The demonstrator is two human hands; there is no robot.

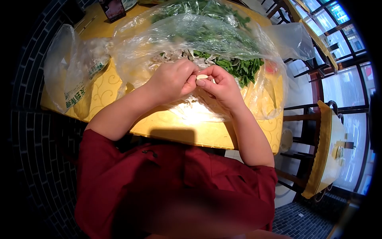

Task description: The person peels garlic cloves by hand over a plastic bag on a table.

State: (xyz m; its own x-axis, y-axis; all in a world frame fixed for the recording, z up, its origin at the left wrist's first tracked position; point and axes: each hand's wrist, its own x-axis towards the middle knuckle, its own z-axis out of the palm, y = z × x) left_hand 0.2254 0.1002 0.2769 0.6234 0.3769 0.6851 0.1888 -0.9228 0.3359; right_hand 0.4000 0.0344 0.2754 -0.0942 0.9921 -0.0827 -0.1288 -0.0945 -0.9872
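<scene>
A small pale piece, which looks like a garlic clove (202,77), is pinched between the thumb and fingers of my right hand (219,87). Right beside it, my left hand (173,79) is closed, its fingertips meeting the clove's edge; whether they grip it too is hard to tell. Beneath and behind both hands lies a large clear plastic bag (151,38), spread over the yellow table (171,133). Green leaves (240,69) show beyond my right hand. Papery whitish peels (175,55) lie behind my left hand and more are scattered below the hands.
A plastic bag with green lettering (77,93) holds pale items at the left. At the back left are a dark box (112,8) and part of a plate (129,4). Another table (326,149) with dark chairs stands at the right, near windows.
</scene>
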